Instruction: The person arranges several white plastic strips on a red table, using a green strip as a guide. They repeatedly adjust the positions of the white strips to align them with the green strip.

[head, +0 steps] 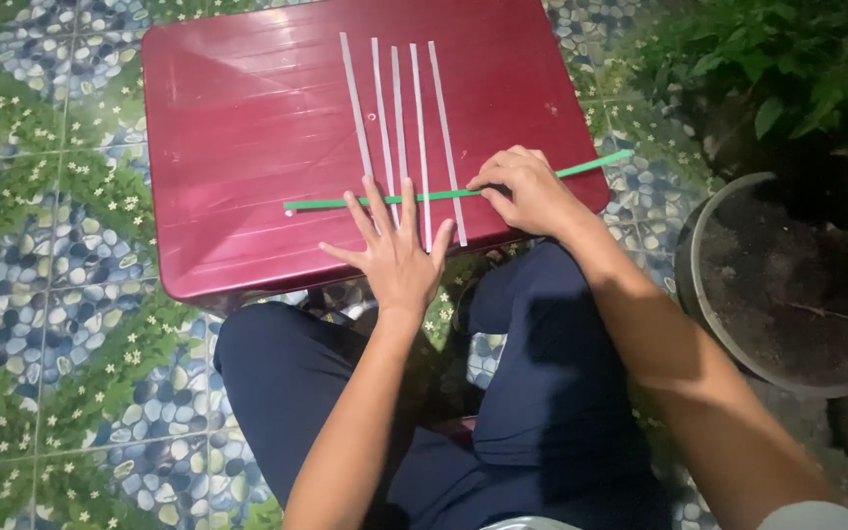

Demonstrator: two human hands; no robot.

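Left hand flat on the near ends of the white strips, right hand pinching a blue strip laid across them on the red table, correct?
Not quite: the head view shows the crosswise strip is green, not blue. Otherwise right: left hand flat on the white strips, right hand pinching the strip on the red table.

Surface (247, 128): dark red, faintly ribbed. Five strips (399, 108): pale grey-white. One crossing strip (345, 202): green. Floor tiles (41, 294): blue-grey pebbles, green leaves, white flowers. Trousers (542, 393): navy.
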